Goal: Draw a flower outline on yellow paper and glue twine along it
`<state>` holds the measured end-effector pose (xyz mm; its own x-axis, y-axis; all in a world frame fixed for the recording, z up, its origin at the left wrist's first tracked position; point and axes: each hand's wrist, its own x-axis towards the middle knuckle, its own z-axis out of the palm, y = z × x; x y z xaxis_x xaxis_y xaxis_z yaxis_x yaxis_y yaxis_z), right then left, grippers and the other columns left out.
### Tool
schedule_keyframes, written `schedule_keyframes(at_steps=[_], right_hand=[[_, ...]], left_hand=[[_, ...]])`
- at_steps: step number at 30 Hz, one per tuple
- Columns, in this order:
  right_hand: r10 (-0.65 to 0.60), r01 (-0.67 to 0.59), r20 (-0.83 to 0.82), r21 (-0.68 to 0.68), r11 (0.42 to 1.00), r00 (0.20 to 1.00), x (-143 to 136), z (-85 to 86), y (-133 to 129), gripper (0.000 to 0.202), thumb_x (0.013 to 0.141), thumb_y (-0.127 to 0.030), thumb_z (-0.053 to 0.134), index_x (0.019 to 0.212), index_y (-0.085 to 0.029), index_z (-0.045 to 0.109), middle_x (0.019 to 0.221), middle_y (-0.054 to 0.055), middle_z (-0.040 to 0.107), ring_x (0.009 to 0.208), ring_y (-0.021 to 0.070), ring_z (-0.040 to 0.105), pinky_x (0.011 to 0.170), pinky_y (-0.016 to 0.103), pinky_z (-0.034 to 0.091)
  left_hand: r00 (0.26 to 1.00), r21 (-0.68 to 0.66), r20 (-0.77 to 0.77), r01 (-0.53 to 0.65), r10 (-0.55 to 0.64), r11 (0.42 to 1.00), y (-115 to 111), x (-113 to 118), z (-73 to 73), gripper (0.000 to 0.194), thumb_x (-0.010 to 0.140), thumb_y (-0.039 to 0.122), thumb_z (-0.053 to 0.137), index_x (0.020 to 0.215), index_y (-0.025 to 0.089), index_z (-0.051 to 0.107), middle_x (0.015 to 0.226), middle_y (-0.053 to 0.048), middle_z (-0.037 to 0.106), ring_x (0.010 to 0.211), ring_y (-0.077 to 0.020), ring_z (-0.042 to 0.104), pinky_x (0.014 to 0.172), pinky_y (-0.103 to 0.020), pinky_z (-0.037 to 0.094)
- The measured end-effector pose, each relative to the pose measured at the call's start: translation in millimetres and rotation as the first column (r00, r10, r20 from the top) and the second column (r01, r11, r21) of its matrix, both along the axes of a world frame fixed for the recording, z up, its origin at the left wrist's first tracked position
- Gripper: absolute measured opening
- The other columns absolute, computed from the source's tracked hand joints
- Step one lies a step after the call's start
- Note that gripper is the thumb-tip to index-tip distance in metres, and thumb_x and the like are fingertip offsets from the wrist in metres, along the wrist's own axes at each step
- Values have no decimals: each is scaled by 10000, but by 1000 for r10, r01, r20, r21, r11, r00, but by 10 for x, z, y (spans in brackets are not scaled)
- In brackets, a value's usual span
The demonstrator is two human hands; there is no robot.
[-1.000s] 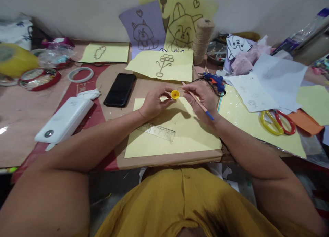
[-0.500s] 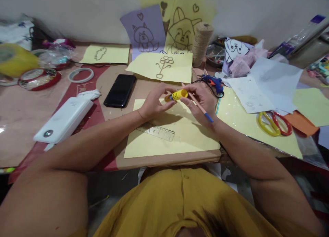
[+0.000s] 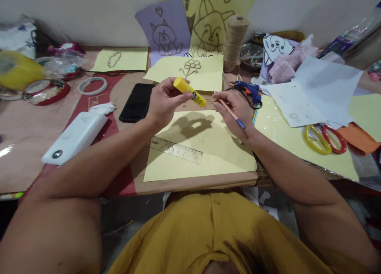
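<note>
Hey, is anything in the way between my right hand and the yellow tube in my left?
Nothing visible stands between your right hand and the yellow tube in your left hand. That right hand holds a pencil, its far end near the gap.

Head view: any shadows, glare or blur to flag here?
In the head view, a dark shadow falls on the yellow paper below the glue stick in the left hand; in the head view, glare whitens a spot on the table at far left and part of the clear ruler; the head view softens toward its edges, as on the yellow roll.
</note>
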<state>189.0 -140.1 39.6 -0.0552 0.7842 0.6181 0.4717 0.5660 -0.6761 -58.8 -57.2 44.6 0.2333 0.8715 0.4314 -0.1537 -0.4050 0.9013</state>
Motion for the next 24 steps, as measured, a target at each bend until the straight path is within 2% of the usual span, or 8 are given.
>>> schedule_keyframes(at_steps=[3,5,9,15,19,24], right_hand=[[-37,35,31,56,998,999,8,-6,12,286,1095,-511,686,1203,-268,789,1175,90,819,1088,272,761,978,445,652],[-57,53,60,67,996,997,-8,-9,3,272,1103,-494,669,1197,-268,787,1165,94,819,1098,277,752,986,447,647],[-73,65,97,80,995,993,-38,-6,-26,277,1107,-491,649,1194,-269,792,1168,99,823,1121,282,738,1004,443,639],[-74,64,112,93,994,991,-39,-5,-23,245,1107,-460,661,1186,-267,789,1157,96,824,1113,280,745,1005,438,633],[-36,28,86,103,994,996,-37,-6,-4,214,1094,-432,673,1164,-262,784,1154,82,831,1082,263,760,982,426,641],[-46,42,103,43,998,994,-29,6,-9,221,1076,-425,678,1168,-256,785,1172,74,834,1102,269,764,1006,447,648]], left_hand=[[982,86,-190,28,-11,996,-46,9,-17,319,828,356,1022,1040,225,824,951,-17,777,893,-178,767,828,-328,692],[959,136,-285,47,-7,990,-63,15,-42,250,862,343,985,1027,222,840,934,-22,774,853,-176,753,789,-335,671],[915,236,-397,21,77,972,-32,11,-104,157,870,279,972,979,241,865,889,-27,766,777,-168,705,733,-338,620],[882,299,-455,17,127,954,17,31,-80,215,877,288,987,1064,281,882,900,-23,745,783,-178,671,728,-349,571],[853,354,-501,52,143,934,16,56,-8,156,886,284,980,1006,286,879,836,-15,697,765,-187,629,723,-366,550],[842,358,-517,50,153,933,32,59,-20,111,919,317,946,968,281,853,881,-26,720,823,-203,650,762,-376,559]])
